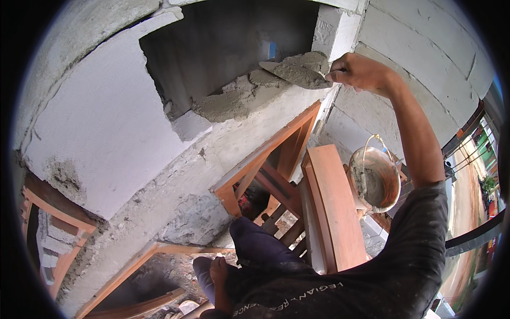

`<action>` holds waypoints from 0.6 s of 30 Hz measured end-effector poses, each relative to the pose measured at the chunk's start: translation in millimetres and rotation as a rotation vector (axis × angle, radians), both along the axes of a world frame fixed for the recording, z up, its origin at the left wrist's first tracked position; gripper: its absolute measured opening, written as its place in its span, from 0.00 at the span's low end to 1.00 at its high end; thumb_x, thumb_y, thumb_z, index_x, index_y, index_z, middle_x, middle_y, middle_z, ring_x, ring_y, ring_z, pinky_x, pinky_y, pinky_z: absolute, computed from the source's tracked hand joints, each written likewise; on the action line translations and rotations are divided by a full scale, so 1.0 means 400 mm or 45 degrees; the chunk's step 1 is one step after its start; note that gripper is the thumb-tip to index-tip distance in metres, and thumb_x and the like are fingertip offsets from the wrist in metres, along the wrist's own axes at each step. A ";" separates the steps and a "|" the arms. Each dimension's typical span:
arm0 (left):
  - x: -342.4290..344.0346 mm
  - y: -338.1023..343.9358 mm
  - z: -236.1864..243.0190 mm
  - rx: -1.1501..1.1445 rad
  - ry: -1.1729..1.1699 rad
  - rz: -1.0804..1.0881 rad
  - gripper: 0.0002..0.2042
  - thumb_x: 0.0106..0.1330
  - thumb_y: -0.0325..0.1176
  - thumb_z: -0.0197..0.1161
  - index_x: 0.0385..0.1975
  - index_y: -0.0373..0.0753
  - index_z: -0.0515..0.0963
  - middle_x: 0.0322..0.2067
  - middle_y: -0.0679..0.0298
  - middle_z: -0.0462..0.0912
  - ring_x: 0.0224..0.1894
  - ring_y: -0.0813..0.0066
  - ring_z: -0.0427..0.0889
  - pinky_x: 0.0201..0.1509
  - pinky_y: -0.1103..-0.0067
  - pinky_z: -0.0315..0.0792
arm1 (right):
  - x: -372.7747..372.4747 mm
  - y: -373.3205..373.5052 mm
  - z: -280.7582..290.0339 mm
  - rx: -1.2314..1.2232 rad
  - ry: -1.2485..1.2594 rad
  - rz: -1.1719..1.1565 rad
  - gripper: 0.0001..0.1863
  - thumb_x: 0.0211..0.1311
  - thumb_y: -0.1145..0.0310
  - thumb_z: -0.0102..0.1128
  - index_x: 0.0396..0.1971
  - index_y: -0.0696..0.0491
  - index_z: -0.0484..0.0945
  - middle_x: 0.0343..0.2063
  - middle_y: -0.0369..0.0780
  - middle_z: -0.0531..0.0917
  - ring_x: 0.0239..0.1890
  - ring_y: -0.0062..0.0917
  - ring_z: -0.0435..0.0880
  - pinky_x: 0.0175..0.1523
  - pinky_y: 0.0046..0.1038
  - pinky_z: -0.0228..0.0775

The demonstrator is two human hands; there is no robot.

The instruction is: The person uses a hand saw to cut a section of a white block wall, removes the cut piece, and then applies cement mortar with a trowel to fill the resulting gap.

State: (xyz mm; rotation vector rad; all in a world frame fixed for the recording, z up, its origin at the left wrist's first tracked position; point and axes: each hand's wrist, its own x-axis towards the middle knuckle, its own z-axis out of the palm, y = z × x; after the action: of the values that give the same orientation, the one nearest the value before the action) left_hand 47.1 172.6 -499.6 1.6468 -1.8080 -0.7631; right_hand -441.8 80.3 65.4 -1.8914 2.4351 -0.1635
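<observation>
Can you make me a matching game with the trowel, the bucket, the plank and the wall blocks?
Things:
1. trowel
2. bucket
3. plank
4. blocks

Descriptions:
A. orange-brown wood, beside the person's legs
B. pale grey, stacked into a wall
C. round, shiny, copper-coloured, wet mortar inside
D. loaded with grey mortar, held by the right hand

Pairs: 1-D, 2-C, 3-A, 4-B

I am on a building site: unplastered grey block walls (101, 122), wet mortar (234, 101), raw wooden door frames (265, 154) around me
</observation>
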 end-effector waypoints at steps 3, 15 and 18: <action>0.014 0.000 0.027 0.018 0.031 0.023 0.13 0.63 0.39 0.56 0.34 0.35 0.79 0.32 0.50 0.80 0.36 0.51 0.80 0.42 0.64 0.72 | -0.022 0.000 -0.012 0.000 0.180 -0.019 0.16 0.61 0.60 0.54 0.30 0.59 0.80 0.15 0.39 0.75 0.17 0.24 0.75 0.25 0.29 0.68; 0.063 -0.007 0.035 0.215 -0.134 -0.127 0.17 0.65 0.41 0.53 0.36 0.31 0.79 0.36 0.48 0.81 0.41 0.51 0.80 0.46 0.66 0.72 | -0.254 0.574 -0.233 -0.131 0.167 -0.736 0.18 0.56 0.57 0.59 0.30 0.60 0.80 0.19 0.45 0.80 0.23 0.30 0.81 0.32 0.34 0.70; 0.084 -0.033 0.025 0.250 -0.167 -0.210 0.18 0.65 0.41 0.51 0.37 0.30 0.78 0.34 0.49 0.81 0.38 0.53 0.81 0.44 0.66 0.72 | -0.359 0.715 -0.341 0.154 0.136 -0.903 0.19 0.51 0.56 0.61 0.27 0.60 0.79 0.22 0.47 0.81 0.27 0.35 0.81 0.35 0.38 0.70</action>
State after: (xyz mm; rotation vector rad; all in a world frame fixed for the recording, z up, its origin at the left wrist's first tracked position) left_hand 80.8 159.4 -489.6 1.7210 -2.0358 -0.9506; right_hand -585.3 366.3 -71.1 -0.9415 2.9932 0.0623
